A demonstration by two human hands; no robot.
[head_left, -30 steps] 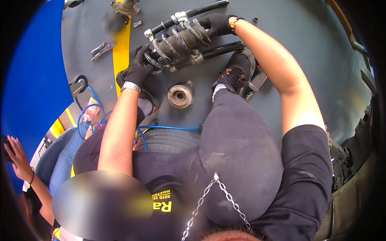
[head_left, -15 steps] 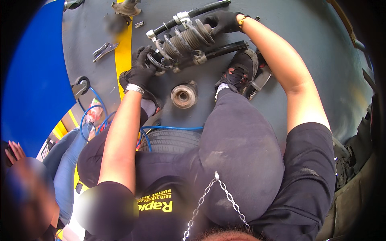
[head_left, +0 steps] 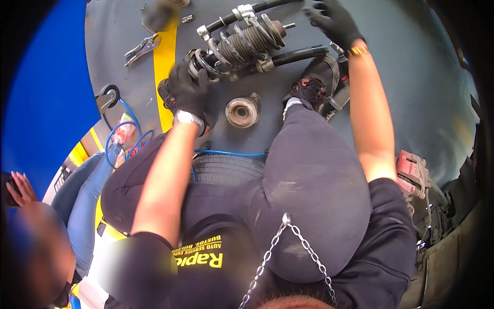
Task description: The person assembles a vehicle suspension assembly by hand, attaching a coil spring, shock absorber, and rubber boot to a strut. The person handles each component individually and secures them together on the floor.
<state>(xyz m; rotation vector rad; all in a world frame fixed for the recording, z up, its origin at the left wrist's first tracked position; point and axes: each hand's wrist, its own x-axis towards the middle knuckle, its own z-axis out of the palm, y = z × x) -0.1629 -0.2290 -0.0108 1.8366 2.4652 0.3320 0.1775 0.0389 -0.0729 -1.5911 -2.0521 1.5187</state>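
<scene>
A strut with a coil spring (head_left: 234, 49) lies on the grey floor in front of me, its threaded rod end pointing right. Two black-barred spring compressors flank it: the far compressor (head_left: 265, 6) and the near compressor (head_left: 296, 55), each clamped on the coils with silver hooks. My left hand (head_left: 189, 91), in a black glove, is at the strut's left end with thumb and fingers apart; whether it touches the metal is unclear. My right hand (head_left: 335, 24), also gloved, hovers right of the rod end with fingers spread and nothing in it. A round strut mount (head_left: 242, 112) sits nearer me.
Locking pliers (head_left: 141, 50) and a socket (head_left: 187, 19) lie left and beyond. An air tool (head_left: 337, 100) is beside my right shoe. A tire (head_left: 226, 167) and a blue hose (head_left: 231, 152) are close below. A red caliper (head_left: 411, 170) stands right; another person's hand (head_left: 21, 188) shows left.
My right hand has let go of the strut's right end and moved away to the right, uncovering the rod. My left hand has drawn back slightly toward me. The view has shifted.
</scene>
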